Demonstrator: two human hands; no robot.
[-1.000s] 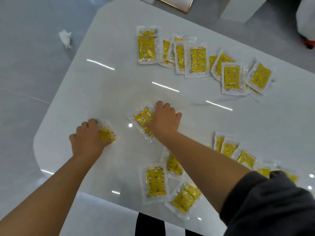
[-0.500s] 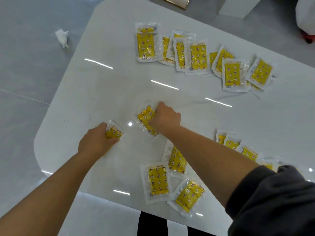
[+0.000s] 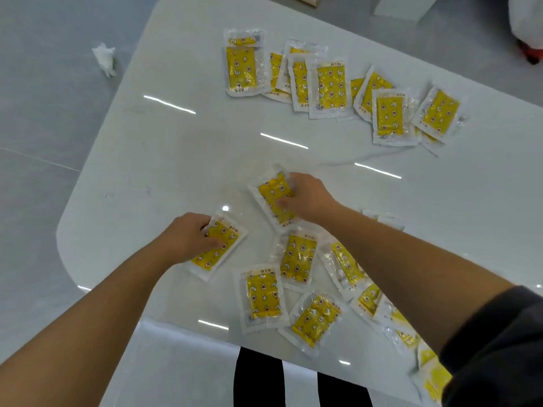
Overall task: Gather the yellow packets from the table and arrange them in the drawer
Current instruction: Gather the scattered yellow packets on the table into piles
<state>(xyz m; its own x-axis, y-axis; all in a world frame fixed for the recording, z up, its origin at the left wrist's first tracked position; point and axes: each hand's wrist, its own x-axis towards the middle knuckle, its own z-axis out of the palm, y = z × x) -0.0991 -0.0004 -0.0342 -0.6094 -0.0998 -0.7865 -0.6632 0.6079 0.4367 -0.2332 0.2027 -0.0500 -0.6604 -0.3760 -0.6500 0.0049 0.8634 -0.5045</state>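
- Yellow packets (image 3: 329, 86) are lying spread over the white worktop (image 3: 176, 160), which is filling most of my view. One overlapping row is running along the far side.
- A near cluster (image 3: 263, 295) is sitting by the front edge, and some of it is disappearing under my right forearm.
- My right hand (image 3: 308, 198) is curling round the centre packet (image 3: 273, 195) mid-worktop, with the thumb pressing its yellow face.
- My left hand (image 3: 188, 239) is gripping the left packet (image 3: 216, 249), just beside the centre one and nearer to me. I cannot tell whether either packet is lifting clear.
- A crumpled tissue (image 3: 104, 58) is lying on the grey floor (image 3: 38, 113), off the worktop's far-left corner.
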